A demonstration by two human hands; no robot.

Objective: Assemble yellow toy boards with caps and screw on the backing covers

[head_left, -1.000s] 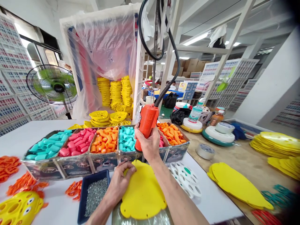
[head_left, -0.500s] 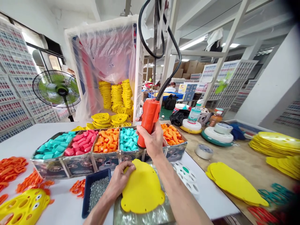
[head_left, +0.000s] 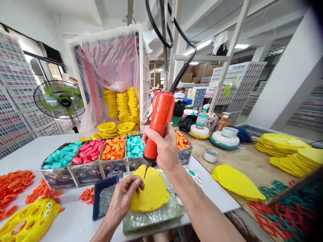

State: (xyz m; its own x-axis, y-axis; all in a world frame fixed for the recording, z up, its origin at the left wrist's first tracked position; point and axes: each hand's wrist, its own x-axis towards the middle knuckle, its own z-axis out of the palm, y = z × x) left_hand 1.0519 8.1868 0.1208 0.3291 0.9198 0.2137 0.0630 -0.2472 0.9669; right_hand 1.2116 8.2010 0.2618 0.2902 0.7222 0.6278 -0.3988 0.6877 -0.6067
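Note:
My right hand (head_left: 168,149) is wrapped round a red-orange electric screwdriver (head_left: 161,109), which hangs from above on a black cable. Its thin bit points down at the top of a flat yellow plastic plate (head_left: 153,193). Beside the bit tip, my left hand (head_left: 124,192) has thumb and fingers pinched together; anything between them is too small to make out. The plate lies on a plastic-wrapped block (head_left: 156,220). Left of that block, a dark blue tray (head_left: 96,200) holds many small metal screws (head_left: 106,200).
Beyond my hands, a row of boxes (head_left: 88,174) holds teal, pink and orange plastic pieces. A yellow perforated shell (head_left: 32,216) and orange parts (head_left: 15,183) lie at left. Yellow plates (head_left: 236,181) and a tape roll (head_left: 210,155) rest on the right-hand table.
My right hand has raised the screwdriver from the plate, then tilted it with the bit near my left fingers. My left hand has shifted slightly down and left. The view has swung right.

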